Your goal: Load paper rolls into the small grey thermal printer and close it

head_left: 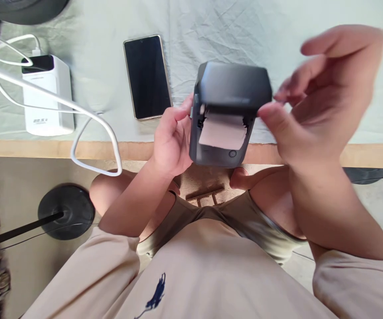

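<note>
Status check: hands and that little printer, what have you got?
Left hand grips printer by its side, lid up, paper showing. Right hand open, thumb at the lid's edge. Phone lies behind, clear.

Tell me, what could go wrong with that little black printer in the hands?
The printer is held in the air past the table edge, mostly by the left hand; if the grip slips, it might fall on the lap or floor. The right hand touches only the open lid, so fingers could get pinched if it snaps shut. The paper sticking out might crumple or tear.
</note>
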`<state>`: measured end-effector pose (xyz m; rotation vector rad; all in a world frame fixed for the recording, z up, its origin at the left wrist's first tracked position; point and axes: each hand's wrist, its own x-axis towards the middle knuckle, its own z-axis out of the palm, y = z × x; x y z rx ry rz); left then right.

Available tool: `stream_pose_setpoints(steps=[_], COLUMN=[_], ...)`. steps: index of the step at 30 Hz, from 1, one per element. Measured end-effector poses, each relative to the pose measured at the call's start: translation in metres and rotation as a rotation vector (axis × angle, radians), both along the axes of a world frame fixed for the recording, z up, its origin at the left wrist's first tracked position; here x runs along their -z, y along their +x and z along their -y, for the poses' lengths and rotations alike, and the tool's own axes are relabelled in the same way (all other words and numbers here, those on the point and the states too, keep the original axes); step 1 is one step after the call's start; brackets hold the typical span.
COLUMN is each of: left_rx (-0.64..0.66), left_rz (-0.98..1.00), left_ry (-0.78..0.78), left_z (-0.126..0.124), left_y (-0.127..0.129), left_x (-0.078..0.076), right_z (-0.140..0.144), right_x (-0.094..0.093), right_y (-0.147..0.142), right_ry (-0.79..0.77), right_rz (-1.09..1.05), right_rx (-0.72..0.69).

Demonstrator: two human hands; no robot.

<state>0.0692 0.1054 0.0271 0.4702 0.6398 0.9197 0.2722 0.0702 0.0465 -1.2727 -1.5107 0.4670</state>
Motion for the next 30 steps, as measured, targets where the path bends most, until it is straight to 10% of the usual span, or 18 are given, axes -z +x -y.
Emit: stream_pose_setpoints(steps=[5,22,30], left_rx=[0.063,0.125,0.069], left_rz=[0.040,-0.093,-0.110], left_ry=[0.167,0.238,0.129], left_z=[0.003,0.006,0.010], left_y=[0.000,-0.005,0.001], left_x=[0.004,0.015,0.004], right_z=[-0.004,0.003,0.015], right_x=[-0.002,-0.018,-0.033], right_y=[-0.011,0.012,0.010], right_ry=[0.124,-0.202,-0.275], right_rz=[-0.063,0.722,0.323], right_rx=[0.269,-0.125,-0.109])
